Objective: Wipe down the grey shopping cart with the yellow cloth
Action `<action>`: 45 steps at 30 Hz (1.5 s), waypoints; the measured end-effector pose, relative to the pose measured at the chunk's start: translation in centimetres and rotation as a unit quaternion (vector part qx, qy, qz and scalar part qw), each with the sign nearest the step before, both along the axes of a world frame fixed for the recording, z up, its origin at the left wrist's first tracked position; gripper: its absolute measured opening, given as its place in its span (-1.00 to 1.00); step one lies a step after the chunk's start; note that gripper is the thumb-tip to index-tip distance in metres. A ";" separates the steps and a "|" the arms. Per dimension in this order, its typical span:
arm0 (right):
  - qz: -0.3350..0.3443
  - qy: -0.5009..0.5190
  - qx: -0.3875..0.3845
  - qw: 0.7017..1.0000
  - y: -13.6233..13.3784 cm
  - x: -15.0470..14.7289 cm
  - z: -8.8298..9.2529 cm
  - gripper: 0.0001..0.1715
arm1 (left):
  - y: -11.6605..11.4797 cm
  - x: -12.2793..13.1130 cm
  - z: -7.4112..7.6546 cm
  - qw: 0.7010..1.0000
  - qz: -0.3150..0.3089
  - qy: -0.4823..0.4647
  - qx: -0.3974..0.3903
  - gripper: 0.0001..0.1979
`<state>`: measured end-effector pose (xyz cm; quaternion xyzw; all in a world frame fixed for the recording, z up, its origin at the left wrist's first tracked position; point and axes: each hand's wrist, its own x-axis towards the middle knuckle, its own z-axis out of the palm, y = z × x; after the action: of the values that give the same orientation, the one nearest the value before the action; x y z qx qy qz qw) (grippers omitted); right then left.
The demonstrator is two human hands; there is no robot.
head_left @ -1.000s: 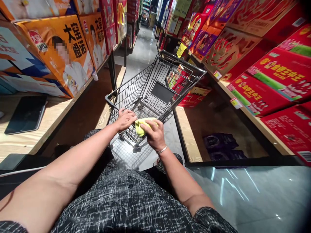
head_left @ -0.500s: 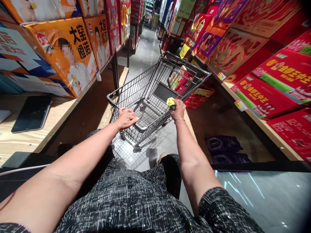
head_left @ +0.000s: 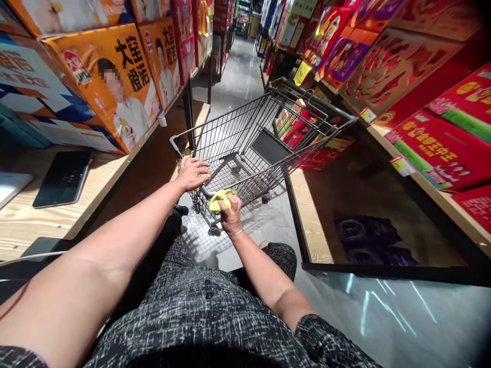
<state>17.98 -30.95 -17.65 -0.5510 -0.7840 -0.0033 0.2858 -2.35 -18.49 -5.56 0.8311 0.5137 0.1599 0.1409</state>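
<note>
A black wire shopping cart (head_left: 263, 174) stands tilted across the aisle, with bare wire mesh showing inside its basket. My left hand (head_left: 194, 174) rests over the cart's near rim, fingers stretched out and spread above the basket. Bunched in my right hand (head_left: 231, 214) is a yellow cloth (head_left: 221, 199), with the fingers closed round it. That hand is in front of the near right corner of the cart; whether the cloth touches the rim I cannot tell.
Orange boxes (head_left: 103, 87) line the left shelf, where a black tablet (head_left: 63, 178) lies on the wood. Red gift boxes (head_left: 433, 148) fill the right shelf, with purple packages (head_left: 368, 232) below. A red box (head_left: 322, 153) stands beyond the cart's right side.
My right hand has moved left and nearer to me with the yellow cloth, from the cart's right side to its near corner. My left hand stays on the rim. The view has shifted slightly.
</note>
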 end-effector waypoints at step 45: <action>0.049 -0.143 0.054 0.987 6.2 8.4 11.4 -0.52 | -3.8 3.4 3.1 0.995 0.089 0.038 0.014 -0.39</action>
<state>26.42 -24.76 -6.25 -0.4898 -0.8413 -0.1104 0.2001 1.06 -22.30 -2.45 0.7893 0.5885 0.1475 0.0946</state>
